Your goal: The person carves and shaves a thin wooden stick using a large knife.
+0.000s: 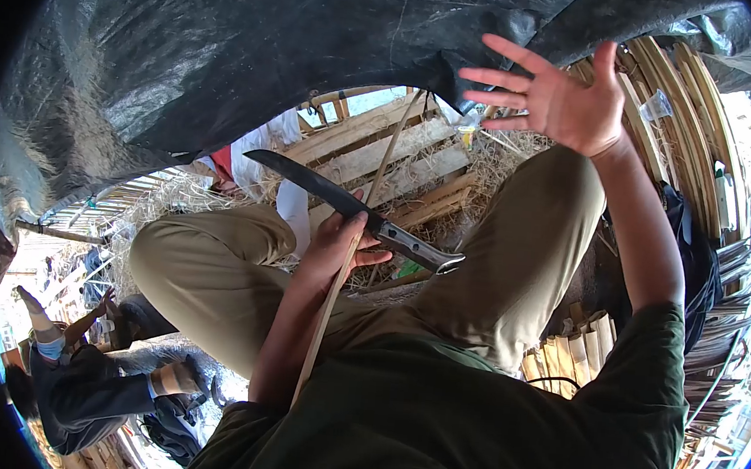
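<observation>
My left hand (331,250) is closed in front of my lap around a large knife and a thin bamboo strip. The knife (309,178) has a curved dark blade pointing to the upper left and a handle with metal fittings toward the lower right; my thumb lies near where blade and handle meet. The long, pale bamboo strip (391,151) crosses the knife and runs along my left forearm to my shirt. My right hand (558,103) is raised above my right knee, palm toward me and fingers spread, with nothing in it.
A dark tarp (259,37) hangs across the front. Wooden slats (383,146) and loose straw (508,148) lie beyond my knees. Bundled bamboo strips (688,128) stand at the right, with cut pieces (575,355) beside my thigh. Another person (81,387) sits at lower left.
</observation>
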